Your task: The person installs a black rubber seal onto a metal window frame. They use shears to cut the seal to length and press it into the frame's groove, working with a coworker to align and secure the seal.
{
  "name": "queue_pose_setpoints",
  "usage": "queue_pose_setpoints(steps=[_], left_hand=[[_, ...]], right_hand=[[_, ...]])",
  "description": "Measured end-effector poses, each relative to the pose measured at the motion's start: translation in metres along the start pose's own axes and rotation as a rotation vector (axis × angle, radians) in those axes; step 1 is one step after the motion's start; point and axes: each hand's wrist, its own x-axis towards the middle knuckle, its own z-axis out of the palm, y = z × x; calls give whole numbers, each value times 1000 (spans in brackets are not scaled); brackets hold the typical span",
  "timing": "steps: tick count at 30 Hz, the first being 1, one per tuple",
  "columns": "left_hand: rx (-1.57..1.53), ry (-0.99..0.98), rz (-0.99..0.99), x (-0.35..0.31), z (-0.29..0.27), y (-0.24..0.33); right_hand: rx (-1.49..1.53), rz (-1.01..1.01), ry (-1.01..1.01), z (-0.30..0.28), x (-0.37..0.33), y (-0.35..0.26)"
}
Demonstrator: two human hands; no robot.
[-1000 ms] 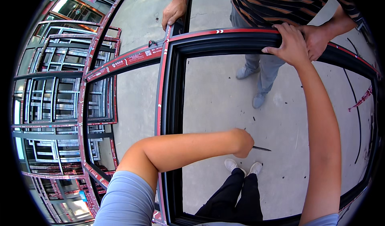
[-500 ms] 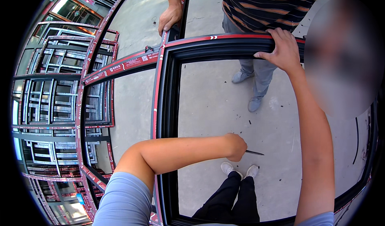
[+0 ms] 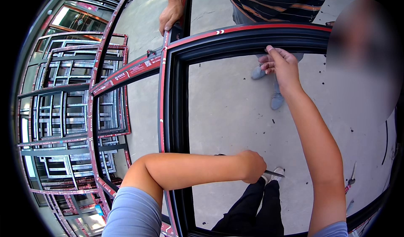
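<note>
A large black window frame [image 3: 176, 123] with red-and-white protective film along its edge spans the view in front of me. My left hand [image 3: 252, 166] is closed around a thin tool with a dark pointed blade [image 3: 275, 174], held inside the frame's opening above the floor. The blade points right; most of the handle is hidden by the fist. My right hand [image 3: 286, 71] is just below the inner edge of the frame's top bar, its thumb and loosely bent fingers apart, with nothing seen in it.
Across the frame stands a person in a striped shirt [image 3: 277, 1], one hand [image 3: 170, 16] gripping the frame's upper left part. Many film-wrapped frames [image 3: 63, 115] are stacked at left. Dark scraps and a small pointed object [image 3: 352, 174] lie on the concrete floor [image 3: 235, 111].
My right hand has let go of the frame's top bar and come down inside the opening. My left hand with the tool has shifted slightly right and down.
</note>
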Motion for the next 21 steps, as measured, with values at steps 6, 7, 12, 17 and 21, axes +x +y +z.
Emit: queue_pose_setpoints(steps=[6,7,12,17,21], left_hand=[[-5,32,26,-4,1,-1],[-9,53,31,-6,-2,0],[-6,48,11,-9,-12,-2],[-28,55,-16,-8,-15,-4],[-34,45,-54,1,-10,-2]], right_hand=[[11,122,-52,5,5,-3],[-22,140,-51,5,4,-7],[143,114,10,7,12,3],[224,121,58,19,4,0],[199,156,82,24,6,-7]])
